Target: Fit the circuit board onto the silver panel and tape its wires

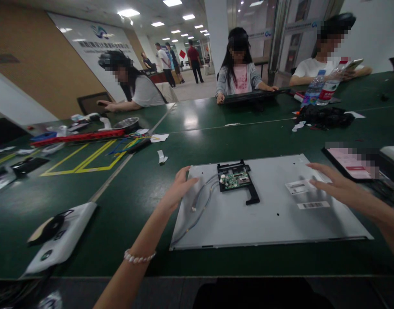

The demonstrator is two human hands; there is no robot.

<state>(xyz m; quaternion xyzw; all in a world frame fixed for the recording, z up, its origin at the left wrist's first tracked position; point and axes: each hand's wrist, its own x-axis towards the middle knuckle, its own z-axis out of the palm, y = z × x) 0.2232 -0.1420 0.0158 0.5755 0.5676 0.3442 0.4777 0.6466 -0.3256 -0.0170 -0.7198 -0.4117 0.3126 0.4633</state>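
A large grey metal panel (pixel 267 214) lies flat on the green table in front of me. A black bracket holding a small green circuit board (pixel 234 179) sits near its far edge, with thin grey cables (pixel 200 201) trailing to the left. My left hand (pixel 179 191) rests on the panel's left far corner, fingers stretched out, holding nothing. My right hand (pixel 332 184) hovers over the panel's right side near a white barcode label (pixel 299 187), fingers spread and slightly blurred, empty.
Three people sit across the green table (pixel 216 133); others stand far back. Water bottles (pixel 322 88) and a black bundle (pixel 325 116) lie at the right. A white device (pixel 60 236) lies at my left. Tools, a metal bowl (pixel 127 124) and yellow floor-tape marks are further left.
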